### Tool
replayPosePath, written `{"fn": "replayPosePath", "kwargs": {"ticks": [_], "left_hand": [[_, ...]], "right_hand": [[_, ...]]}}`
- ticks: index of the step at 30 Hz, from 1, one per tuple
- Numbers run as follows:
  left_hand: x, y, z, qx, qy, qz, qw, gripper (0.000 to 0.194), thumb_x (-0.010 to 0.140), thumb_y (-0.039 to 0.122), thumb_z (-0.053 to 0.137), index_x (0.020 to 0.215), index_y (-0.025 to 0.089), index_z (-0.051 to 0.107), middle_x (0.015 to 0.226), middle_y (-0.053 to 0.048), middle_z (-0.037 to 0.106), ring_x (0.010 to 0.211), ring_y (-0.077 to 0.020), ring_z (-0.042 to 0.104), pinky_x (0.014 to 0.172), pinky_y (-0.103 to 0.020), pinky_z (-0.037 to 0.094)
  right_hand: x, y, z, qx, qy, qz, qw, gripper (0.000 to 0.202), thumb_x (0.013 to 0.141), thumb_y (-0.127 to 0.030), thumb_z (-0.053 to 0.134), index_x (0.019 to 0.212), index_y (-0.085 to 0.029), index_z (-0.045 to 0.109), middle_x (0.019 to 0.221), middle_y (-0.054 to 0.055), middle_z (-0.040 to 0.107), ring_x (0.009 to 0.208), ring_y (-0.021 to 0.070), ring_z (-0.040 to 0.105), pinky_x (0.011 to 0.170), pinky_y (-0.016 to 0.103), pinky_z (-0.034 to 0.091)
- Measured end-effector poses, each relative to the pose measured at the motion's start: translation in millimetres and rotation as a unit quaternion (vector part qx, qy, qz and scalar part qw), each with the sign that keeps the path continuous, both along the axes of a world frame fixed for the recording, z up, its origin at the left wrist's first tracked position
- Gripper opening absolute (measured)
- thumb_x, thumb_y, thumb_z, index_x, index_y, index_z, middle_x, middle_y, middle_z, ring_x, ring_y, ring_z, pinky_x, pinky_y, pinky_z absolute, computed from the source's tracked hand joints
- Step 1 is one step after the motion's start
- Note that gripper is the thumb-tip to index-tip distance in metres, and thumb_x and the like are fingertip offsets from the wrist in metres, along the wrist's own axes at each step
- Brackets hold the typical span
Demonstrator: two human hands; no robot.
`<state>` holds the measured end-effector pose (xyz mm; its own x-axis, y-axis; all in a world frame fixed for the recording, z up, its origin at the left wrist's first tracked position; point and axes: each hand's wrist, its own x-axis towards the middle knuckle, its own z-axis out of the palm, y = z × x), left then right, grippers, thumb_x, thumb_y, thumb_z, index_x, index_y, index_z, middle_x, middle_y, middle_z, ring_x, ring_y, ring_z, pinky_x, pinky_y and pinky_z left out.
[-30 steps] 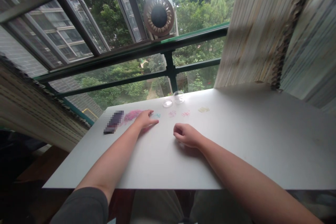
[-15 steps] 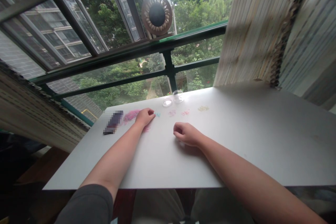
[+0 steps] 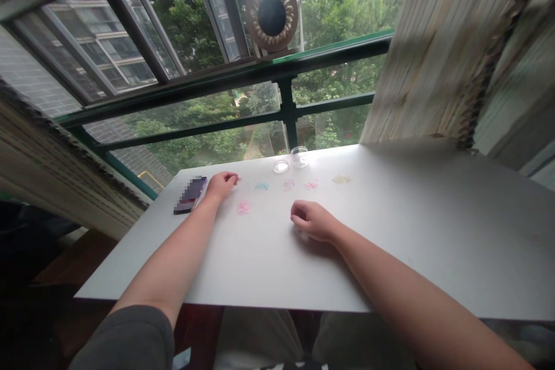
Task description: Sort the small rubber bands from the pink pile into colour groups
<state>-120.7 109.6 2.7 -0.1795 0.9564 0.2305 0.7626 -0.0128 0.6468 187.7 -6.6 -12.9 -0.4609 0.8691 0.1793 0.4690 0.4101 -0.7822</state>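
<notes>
My left hand is at the left of the white table, thumb and fingers pinched together. A tiny pinkish bit shows at its fingertips, too small to name. Just below is a small pile of pink thin loops. To its right lie little piles of blue loops, purple loops, red-pink loops and yellowish loops. My right hand rests on the table below the red-pink pile, fingers curled inward; whatever is inside them is hidden.
A clear round dish and a shallow clear lid or dish stand at the back edge of the white table. A dark phone-like object lies left of my left hand. A round fan is by the window railing.
My left hand has moved left from beside the blue pile, which now shows more fully. It covers where a larger pink-purple pile showed. My right hand keeps its pose; the view shifted slightly.
</notes>
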Motion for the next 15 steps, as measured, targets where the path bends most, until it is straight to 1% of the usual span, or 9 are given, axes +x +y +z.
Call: {"fn": "replayPosePath", "kwargs": {"ticks": [2,4,7,11,13,15], "left_hand": [[-19,-7,4.9,0.002,0.028,0.03,0.999,0.024,0.074,0.026,0.053,0.088,0.014,0.068,0.085,-0.009,0.071,0.08,-0.0198,0.065,0.072,-0.028,0.049],[-35,-17,5.7,0.003,0.054,0.056,0.997,0.021,0.073,0.022,0.052,0.084,0.015,0.069,0.083,-0.009,0.071,0.08,-0.0206,0.065,0.074,-0.029,0.049],[-49,-38,-2.7,0.01,0.087,0.084,0.993,0.023,0.074,0.021,0.049,0.084,0.017,0.069,0.084,-0.008,0.071,0.08,-0.0207,0.064,0.076,-0.029,0.048],[-49,-62,-21.9,0.035,0.115,0.106,0.987,0.026,0.075,0.025,0.05,0.093,0.016,0.067,0.095,-0.008,0.068,0.078,-0.0184,0.063,0.079,-0.028,0.048],[-46,-68,-28.0,0.043,0.127,0.104,0.985,0.027,0.075,0.026,0.05,0.095,0.017,0.066,0.098,-0.008,0.067,0.078,-0.0179,0.062,0.08,-0.028,0.047],[-42,-68,-30.3,0.047,0.14,0.093,0.985,0.026,0.075,0.027,0.051,0.094,0.018,0.066,0.098,-0.007,0.066,0.079,-0.0183,0.061,0.08,-0.028,0.047]], "right_hand": [[0,-1,0.0,-0.002,-0.002,0.001,1.0,0.005,0.075,-0.02,0.048,0.072,-0.018,0.052,0.064,-0.002,0.055,0.056,0.01,0.047,0.054,0.022,0.035],[-1,-1,-0.4,-0.003,-0.002,0.001,1.0,0.006,0.075,-0.021,0.047,0.072,-0.018,0.051,0.063,-0.002,0.055,0.056,0.01,0.047,0.054,0.023,0.035],[-1,-1,-0.9,-0.003,-0.004,-0.001,1.0,0.007,0.076,-0.022,0.047,0.071,-0.019,0.05,0.062,-0.002,0.054,0.056,0.0104,0.046,0.054,0.023,0.035],[-1,-2,-1.0,-0.012,-0.006,0.0,1.0,0.008,0.076,-0.023,0.047,0.071,-0.018,0.051,0.063,-0.002,0.054,0.056,0.0107,0.046,0.054,0.024,0.035],[0,-2,-1.4,-0.016,-0.009,-0.002,1.0,0.008,0.076,-0.023,0.047,0.071,-0.018,0.051,0.063,-0.002,0.053,0.056,0.0108,0.045,0.054,0.024,0.035],[0,-2,-2.1,-0.018,-0.012,-0.003,1.0,0.008,0.076,-0.024,0.047,0.071,-0.019,0.051,0.062,-0.002,0.053,0.056,0.0109,0.045,0.053,0.024,0.035]]}}
